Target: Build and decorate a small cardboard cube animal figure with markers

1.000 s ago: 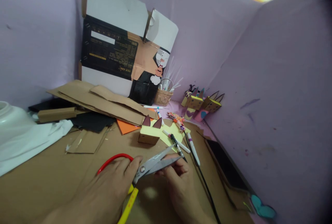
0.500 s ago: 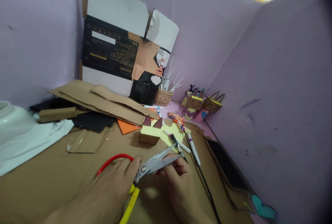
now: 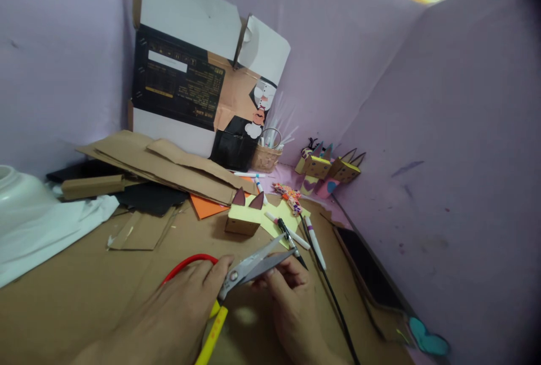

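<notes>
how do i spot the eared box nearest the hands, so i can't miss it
Start at the big printed carton leaning on the back wall, then come down over the brown cardboard sheets to the yellow paper mid-table. The box sits at that paper's left edge, just beyond the scissors. Unlike the eared boxes in the far corner, it stands alone, with two dark brown ears.

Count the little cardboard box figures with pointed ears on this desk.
3. One box figure with brown ears sits just beyond the scissors. Two stand side by side by the far wall: the left figure and the right figure. Others may hide behind them.
</notes>
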A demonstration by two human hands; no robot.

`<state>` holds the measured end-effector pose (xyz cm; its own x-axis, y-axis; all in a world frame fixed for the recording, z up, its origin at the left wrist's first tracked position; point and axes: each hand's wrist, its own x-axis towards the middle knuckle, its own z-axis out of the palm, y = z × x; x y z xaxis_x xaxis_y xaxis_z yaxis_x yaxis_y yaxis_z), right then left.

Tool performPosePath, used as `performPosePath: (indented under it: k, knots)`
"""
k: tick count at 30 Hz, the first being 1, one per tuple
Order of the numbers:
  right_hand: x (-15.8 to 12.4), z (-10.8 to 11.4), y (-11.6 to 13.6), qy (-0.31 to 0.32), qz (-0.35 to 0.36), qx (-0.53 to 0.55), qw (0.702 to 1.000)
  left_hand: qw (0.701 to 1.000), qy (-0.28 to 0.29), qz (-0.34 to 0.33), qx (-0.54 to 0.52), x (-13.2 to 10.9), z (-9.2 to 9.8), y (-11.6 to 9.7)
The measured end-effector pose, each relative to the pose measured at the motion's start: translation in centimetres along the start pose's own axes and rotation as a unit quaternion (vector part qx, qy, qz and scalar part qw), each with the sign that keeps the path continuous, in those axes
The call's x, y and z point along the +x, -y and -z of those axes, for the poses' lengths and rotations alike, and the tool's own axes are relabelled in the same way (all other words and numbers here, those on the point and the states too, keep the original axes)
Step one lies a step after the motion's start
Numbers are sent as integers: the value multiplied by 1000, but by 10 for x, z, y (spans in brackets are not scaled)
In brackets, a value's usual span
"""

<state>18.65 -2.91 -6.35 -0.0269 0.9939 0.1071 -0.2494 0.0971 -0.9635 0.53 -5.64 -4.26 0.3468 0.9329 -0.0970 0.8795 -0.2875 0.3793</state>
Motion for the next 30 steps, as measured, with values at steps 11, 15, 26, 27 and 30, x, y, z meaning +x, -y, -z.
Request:
performPosePath:
  k: [11,15,26,27,30]
  knots:
    - [-1,-5,9,-13,5,-33,999,1000,0,1,-17,-2,0,0]
    - [-1,-6,10,-11,8,-51,999,1000,10,1,-9,-1,4,-3]
    - [0,-3,8,-24,23,-104,994,1000,15,7,22,-2,-4,2]
    - [0,-4,9,-24,23,-105,994,1000,18,8,23,-1,-3,1]
    - [0,-5,11,-27,23,-111,993,1000,20,5,16,0,-2,0]
